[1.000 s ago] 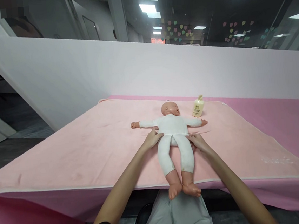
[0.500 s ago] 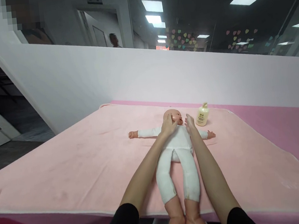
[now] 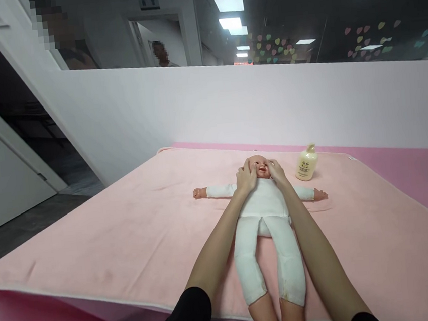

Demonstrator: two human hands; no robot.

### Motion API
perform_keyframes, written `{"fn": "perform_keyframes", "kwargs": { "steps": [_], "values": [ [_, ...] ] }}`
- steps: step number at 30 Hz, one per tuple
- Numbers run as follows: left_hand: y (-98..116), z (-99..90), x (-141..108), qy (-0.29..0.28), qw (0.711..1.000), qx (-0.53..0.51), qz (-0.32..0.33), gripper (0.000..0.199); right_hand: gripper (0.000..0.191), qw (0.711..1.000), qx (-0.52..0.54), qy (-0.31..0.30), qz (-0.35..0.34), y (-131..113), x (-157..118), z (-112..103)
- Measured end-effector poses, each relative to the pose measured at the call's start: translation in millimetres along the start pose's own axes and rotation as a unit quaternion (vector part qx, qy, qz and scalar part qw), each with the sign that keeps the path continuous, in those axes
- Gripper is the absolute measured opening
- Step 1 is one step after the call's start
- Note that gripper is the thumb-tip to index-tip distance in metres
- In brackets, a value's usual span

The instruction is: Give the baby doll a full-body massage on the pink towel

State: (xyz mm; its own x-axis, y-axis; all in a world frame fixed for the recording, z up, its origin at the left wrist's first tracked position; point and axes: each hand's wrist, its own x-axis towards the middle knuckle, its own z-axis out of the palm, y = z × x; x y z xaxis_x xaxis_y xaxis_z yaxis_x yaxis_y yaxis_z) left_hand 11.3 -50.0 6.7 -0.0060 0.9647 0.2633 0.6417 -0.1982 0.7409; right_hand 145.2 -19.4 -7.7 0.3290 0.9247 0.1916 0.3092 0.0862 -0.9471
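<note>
A baby doll [image 3: 264,201] with a white cloth body lies on its back, arms spread, its legs toward me. My left hand [image 3: 245,177] rests against the left side of the doll's head, fingers along the cheek. On the other side of the face, my right hand [image 3: 277,170] touches the cheek with its fingers. The doll's face shows between both hands, its mouth open. Neither hand is closed around anything. A pale yellow pump bottle [image 3: 306,163] stands to the right of my right hand.
A pink blanket [image 3: 130,229] covers the table, its front edge hanging down. Behind it rises a white wall [image 3: 231,103] with a dark window above. Two people [image 3: 160,53] show beyond the glass at the upper left.
My right hand has moved in from beside the head onto the doll's cheek. The doll's face has turned from the right to face upward. The whole view has shifted slightly.
</note>
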Motion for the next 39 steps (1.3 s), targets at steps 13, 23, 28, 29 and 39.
{"fn": "perform_keyframes", "kwargs": {
  "steps": [13,23,28,29,39],
  "values": [
    [-2,0.3,37,-0.012,0.993,-0.089,0.073,0.045,0.041,0.974,0.187,-0.033,0.126,-9,-1,6],
    [-15,16.4,58,0.007,0.987,-0.150,0.062,0.043,0.050,0.972,0.218,-0.080,0.037,-2,10,20],
    [-21,23.7,63,0.013,0.967,-0.252,0.018,0.037,0.047,0.981,0.186,-0.053,-0.002,8,17,22],
    [-21,24.6,63,0.013,0.963,-0.271,0.007,0.036,0.046,0.982,0.184,-0.050,-0.008,9,18,23],
    [-17,27.2,60,0.024,0.958,-0.286,-0.013,0.039,0.039,0.971,0.229,-0.069,0.017,10,19,21]
  ]
}}
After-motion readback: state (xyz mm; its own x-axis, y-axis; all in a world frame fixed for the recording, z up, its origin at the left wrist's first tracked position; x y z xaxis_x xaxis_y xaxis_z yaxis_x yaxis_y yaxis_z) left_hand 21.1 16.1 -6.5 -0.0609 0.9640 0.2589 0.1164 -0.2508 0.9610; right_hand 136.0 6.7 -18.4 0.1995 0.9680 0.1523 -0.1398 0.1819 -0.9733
